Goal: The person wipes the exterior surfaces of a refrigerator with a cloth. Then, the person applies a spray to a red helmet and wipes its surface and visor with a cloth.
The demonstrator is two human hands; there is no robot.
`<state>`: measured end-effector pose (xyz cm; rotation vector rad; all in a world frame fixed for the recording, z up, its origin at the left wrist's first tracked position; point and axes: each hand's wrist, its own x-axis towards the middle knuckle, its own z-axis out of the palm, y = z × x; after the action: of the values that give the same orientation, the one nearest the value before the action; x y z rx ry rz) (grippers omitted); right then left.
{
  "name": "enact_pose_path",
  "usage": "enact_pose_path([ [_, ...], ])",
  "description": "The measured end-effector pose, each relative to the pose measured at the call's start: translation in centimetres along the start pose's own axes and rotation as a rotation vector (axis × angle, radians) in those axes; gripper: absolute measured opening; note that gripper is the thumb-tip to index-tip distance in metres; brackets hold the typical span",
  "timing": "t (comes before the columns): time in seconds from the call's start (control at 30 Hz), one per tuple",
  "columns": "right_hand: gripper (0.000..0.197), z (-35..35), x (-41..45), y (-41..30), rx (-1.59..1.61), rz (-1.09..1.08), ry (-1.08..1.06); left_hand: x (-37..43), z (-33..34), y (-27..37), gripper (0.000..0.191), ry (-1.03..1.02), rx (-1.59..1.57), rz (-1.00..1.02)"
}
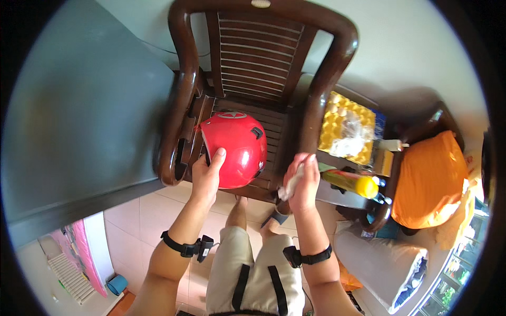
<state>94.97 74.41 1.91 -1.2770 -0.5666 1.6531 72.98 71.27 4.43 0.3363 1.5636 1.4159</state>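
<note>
A glossy red helmet (237, 154) with a star emblem and black vents rests on the slatted seat of a dark wooden armchair (272, 130). My left hand (206, 175) grips the helmet's near left rim, thumb on the outer shell and fingers hidden inside. To the right of the helmet, apart from it, my right hand (306, 185) holds a crumpled whitish cloth or tissue (291, 185) beside the chair's right armrest.
Right of the chair, a side table holds a yellow egg tray (330, 134) with several eggs and clear plastic, plus a yellow-capped bottle (352, 182). Farther right lies an orange cushion (431, 181). A large grey panel (87, 110) stands left. A blue bin (117, 284) is lower left.
</note>
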Motion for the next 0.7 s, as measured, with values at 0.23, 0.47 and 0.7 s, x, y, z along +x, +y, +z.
enact_pose_path([
  [0.23,0.026,4.6,-16.3,-15.3,-0.363,-0.705,-0.217,-18.4,3.2,11.7,0.038,-0.187,0.073,0.194],
  [0.47,0.057,8.3,-25.5,-22.2,-1.093,-1.440,-0.344,-24.3,2.5,20.6,0.058,-0.201,0.109,0.248],
  [0.7,0.053,14.8,-31.2,-27.4,-0.908,-1.314,-0.407,-26.0,0.2,27.1,0.063,-0.341,0.057,0.331],
])
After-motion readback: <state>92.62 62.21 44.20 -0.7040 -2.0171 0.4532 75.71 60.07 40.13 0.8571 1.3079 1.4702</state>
